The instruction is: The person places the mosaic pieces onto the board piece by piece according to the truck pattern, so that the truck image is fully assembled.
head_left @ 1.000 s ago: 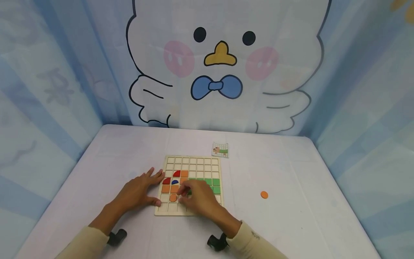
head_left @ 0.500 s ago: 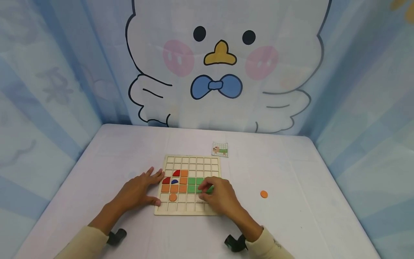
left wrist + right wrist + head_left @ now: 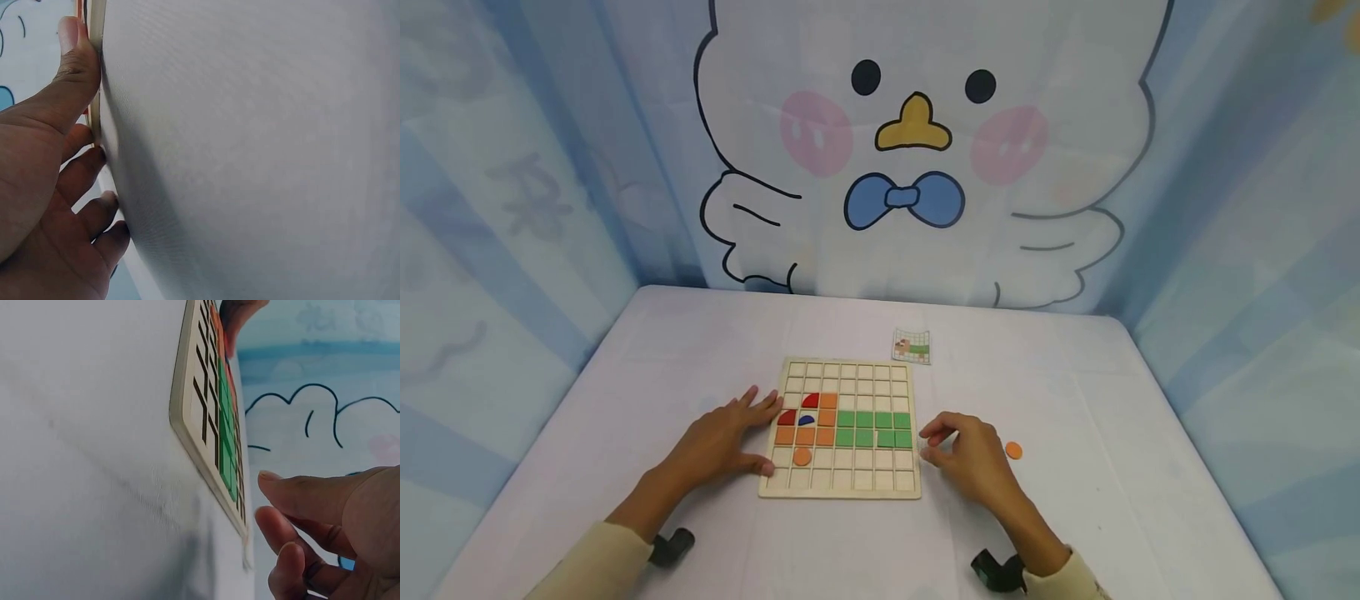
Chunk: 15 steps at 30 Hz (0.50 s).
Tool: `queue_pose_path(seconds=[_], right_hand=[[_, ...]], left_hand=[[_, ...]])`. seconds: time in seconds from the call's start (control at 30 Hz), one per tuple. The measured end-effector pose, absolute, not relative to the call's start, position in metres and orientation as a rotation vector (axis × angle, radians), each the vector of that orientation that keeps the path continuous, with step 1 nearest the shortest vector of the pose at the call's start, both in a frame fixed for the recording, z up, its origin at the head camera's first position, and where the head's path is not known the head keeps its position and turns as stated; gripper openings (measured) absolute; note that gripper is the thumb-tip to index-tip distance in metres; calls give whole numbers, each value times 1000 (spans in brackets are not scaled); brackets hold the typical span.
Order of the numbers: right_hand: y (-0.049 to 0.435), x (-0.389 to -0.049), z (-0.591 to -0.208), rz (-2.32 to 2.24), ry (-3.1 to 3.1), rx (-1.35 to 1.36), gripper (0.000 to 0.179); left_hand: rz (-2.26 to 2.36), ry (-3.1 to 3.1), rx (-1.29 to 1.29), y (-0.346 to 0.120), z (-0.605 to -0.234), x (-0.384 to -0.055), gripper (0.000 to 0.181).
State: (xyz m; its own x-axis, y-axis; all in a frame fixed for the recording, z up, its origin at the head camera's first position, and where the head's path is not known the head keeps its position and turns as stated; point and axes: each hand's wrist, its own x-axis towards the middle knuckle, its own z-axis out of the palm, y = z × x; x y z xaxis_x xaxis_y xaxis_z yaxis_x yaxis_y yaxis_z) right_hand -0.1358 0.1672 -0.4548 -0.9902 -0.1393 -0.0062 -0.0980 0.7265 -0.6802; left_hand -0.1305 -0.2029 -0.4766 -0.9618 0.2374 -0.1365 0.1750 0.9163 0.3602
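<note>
A wooden grid board [image 3: 842, 481] lies flat on the table. My left hand [image 3: 718, 442] rests at its left edge, fingers spread; in the left wrist view the thumb [image 3: 81, 59] touches the board's rim. On the board sit green squares [image 3: 883, 420], orange squares [image 3: 805, 437], red quarter-round pieces [image 3: 810, 401], a blue half-round piece [image 3: 806, 421] and an orange disc [image 3: 802, 457]. My right hand [image 3: 973, 458] hovers just right of the board, fingers loosely bent, thumb and index apart with nothing between them. A second orange disc [image 3: 1014, 451] lies on the table beyond its knuckles.
A small picture card [image 3: 912, 347] with a gridded animal pattern lies behind the board's back right corner. The white-covered table [image 3: 1120, 483] reaches back to a curtain [image 3: 917, 250] printed with a cartoon bird. A black wrist device [image 3: 672, 547] sits below the left forearm.
My right hand has moved right, off the board and toward the loose orange disc, uncovering the green squares. The left hand has stayed at the board's edge.
</note>
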Motion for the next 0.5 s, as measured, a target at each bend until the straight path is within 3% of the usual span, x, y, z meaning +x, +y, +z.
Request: queue_pose_path(seconds=[0.5], right_hand=[[236,-139,-452,-988,2985,-23,20]], left_hand=[[534,2903,316,-204,-478,-131,109]])
